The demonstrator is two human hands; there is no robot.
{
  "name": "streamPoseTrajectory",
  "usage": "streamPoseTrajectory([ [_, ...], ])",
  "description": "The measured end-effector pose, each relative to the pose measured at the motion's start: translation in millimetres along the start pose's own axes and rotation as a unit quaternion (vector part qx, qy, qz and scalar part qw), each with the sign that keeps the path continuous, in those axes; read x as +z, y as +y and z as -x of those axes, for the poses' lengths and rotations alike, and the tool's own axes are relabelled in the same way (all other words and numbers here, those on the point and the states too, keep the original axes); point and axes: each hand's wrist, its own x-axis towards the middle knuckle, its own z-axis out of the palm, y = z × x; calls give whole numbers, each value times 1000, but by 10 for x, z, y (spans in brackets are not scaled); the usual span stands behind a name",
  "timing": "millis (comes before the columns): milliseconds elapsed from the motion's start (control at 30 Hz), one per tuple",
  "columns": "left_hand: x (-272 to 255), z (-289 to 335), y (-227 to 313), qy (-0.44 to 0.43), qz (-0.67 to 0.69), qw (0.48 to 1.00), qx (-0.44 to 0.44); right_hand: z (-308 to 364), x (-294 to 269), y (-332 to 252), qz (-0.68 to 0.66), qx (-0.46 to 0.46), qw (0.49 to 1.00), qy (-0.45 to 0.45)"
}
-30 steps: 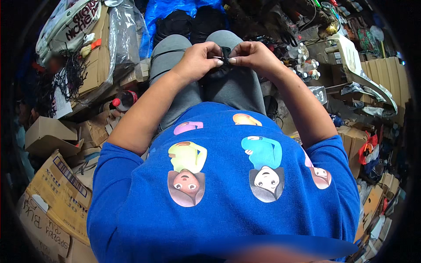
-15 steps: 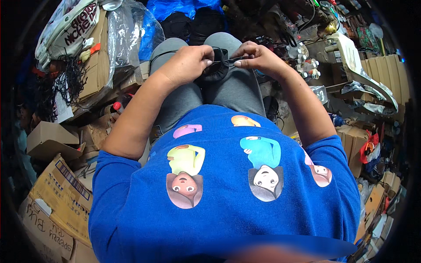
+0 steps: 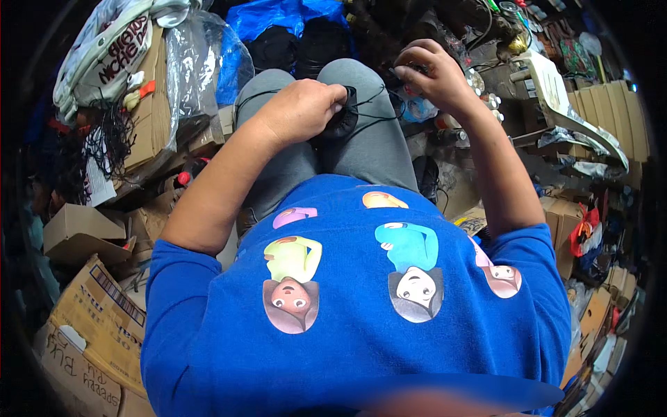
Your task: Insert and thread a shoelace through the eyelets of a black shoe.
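Observation:
A dark, rounded item (image 3: 340, 125), maybe a shoe, rests between my knees, partly covered by my hand. My left hand (image 3: 309, 108) is closed on its edge, thumb and fingers pinched together. Thin black cord (image 3: 375, 110) runs from the item over my right thigh in loose loops. More of this cord trails over my left thigh. My right hand (image 3: 434, 73) is raised beyond my right knee, apart from the item, with fingers curled into a pinch. The cord seems to lead up to these fingers, but their tips are hard to make out.
On the left are flattened cardboard (image 3: 149, 97), clear plastic, a tangle of black strands (image 3: 114, 139) and an open carton (image 3: 83, 233). Small bottles (image 3: 479, 83) and a white plastic frame (image 3: 556, 90) stand on the right. A blue plastic bag (image 3: 278, 15) lies beyond my knees.
My right hand has moved up and to the right, away from the dark item. The left hand stays at the item, shifted slightly. Cord loops now show over the right thigh.

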Motion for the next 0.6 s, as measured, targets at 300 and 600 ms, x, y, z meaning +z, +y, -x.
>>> streamPoseTrajectory([
  [300, 34, 153, -146, 15, 31, 999, 29, -19, 295, -481, 174, -252, 942, -136],
  [600, -477, 1002, -369, 125, 1, 982, -141, 346, -122, 226, 6, 135, 980, -144],
])
